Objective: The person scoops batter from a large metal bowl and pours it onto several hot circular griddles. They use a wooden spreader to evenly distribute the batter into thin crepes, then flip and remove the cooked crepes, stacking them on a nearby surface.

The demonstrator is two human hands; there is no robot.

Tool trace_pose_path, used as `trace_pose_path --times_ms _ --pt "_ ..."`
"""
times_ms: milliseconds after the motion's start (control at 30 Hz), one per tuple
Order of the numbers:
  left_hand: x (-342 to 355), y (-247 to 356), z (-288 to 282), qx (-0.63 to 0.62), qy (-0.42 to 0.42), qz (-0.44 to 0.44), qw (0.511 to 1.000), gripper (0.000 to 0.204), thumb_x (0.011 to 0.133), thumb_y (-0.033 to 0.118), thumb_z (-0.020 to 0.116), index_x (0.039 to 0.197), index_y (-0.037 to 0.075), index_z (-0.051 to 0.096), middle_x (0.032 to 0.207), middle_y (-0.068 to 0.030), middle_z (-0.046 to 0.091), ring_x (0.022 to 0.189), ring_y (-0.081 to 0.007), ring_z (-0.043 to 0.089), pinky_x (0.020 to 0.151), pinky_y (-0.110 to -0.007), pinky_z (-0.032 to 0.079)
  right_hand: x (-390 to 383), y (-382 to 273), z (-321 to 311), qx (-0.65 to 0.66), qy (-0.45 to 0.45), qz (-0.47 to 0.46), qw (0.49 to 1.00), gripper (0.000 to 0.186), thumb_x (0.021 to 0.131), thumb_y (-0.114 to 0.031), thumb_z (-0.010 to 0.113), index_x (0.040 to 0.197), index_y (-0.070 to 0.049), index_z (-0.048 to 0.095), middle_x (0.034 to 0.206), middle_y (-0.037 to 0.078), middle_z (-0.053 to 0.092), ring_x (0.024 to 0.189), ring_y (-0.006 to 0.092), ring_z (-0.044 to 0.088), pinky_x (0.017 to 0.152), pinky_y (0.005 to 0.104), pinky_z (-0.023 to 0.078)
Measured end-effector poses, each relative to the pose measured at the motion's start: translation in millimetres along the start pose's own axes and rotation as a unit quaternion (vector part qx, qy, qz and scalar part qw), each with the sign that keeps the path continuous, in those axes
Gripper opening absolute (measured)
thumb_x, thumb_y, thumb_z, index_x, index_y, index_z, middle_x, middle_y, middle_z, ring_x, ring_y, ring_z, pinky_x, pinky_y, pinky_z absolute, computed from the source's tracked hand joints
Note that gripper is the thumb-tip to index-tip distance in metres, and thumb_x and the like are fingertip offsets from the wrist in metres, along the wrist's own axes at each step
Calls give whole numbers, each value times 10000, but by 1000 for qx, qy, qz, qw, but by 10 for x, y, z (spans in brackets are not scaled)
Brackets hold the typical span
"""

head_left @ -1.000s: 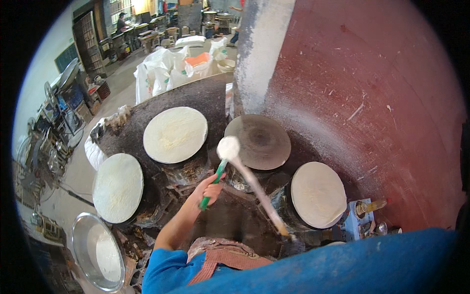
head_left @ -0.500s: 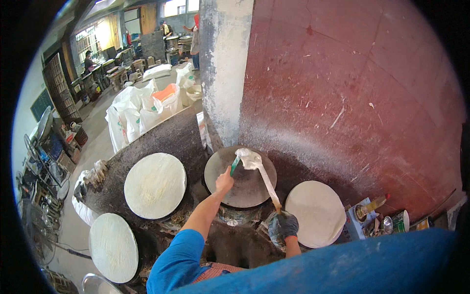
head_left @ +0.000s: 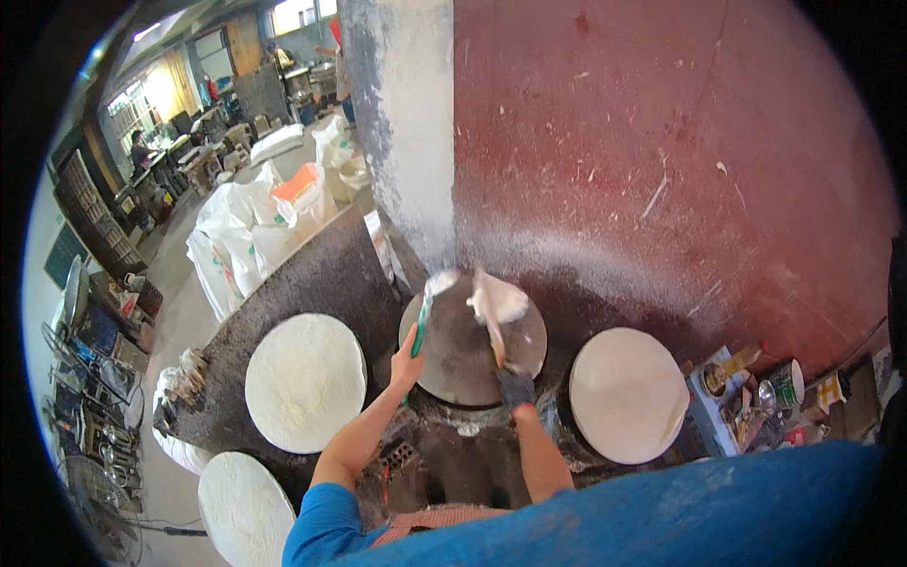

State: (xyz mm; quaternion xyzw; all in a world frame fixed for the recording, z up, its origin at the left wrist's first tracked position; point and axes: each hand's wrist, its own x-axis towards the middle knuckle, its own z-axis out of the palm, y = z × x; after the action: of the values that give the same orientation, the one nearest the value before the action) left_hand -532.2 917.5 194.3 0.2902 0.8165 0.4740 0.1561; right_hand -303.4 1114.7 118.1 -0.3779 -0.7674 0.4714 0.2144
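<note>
My left hand (head_left: 408, 364) grips a green-handled ladle (head_left: 422, 317) whose white bowl reaches the far left rim of the dark round middle griddle (head_left: 460, 364). My right hand (head_left: 515, 386), in a dark glove, holds a wooden-handled spreader (head_left: 496, 302) with its batter-covered head resting on the far part of that griddle. White batter lies under the spreader head. Thin white round sheets cover the left griddle (head_left: 305, 380), the right griddle (head_left: 626, 394) and a fourth one (head_left: 244, 510) at lower left.
A concrete pillar (head_left: 402, 123) and a red wall (head_left: 661, 142) rise right behind the griddles. Tins and small jars (head_left: 756, 387) crowd a shelf at right. White sacks (head_left: 250, 236) stand at left; a person (head_left: 142, 151) works at far tables.
My left hand has carried the ladle from in front of me out to the middle griddle's far rim. My right hand has brought the spreader head down onto the griddle.
</note>
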Motion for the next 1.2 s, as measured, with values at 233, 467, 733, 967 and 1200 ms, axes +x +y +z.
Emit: trace_pose_path --times_ms 233,467,733,967,1200 --pt "-1501 -710 -471 34 23 4 999 648 787 15 557 1386 138 342 977 -110 613 712 -145 521 628 -254 416 -174 -7 89 188 85 113 972 293 857 -207 554 1071 -19 626 828 143 664 696 184 602 656 329 461" --pt "-1816 -817 -631 13 -50 -158 986 658 765 28 550 1378 174 361 1040 -88 598 815 -148 525 697 -253 418 -169 162 378 27 23 176 984 499 805 -388 594 1229 -129 550 1000 109 656 894 326 623 762 405 484" --pt "-1913 -735 -543 -41 -58 -150 986 674 804 -8 538 1406 204 318 943 -74 606 663 -124 500 565 -271 412 -57 191 152 82 -48 -49 994 310 772 -172 654 1029 3 652 903 92 673 837 168 608 787 311 458" --pt "-2019 -439 -386 -25 -1 -182 983 667 811 36 557 1401 249 330 870 -82 598 656 -134 505 553 -302 417 205 367 -51 207 -26 101 973 258 797 -111 641 1047 -48 656 796 94 661 687 141 596 601 263 469" --pt "-2152 -477 -268 5 23 -197 980 681 779 74 566 1396 248 335 1004 -125 623 754 -164 571 640 -312 455 618 513 -256 299 -118 146 936 217 810 -91 624 1013 -24 660 712 40 634 516 123 538 453 266 428"
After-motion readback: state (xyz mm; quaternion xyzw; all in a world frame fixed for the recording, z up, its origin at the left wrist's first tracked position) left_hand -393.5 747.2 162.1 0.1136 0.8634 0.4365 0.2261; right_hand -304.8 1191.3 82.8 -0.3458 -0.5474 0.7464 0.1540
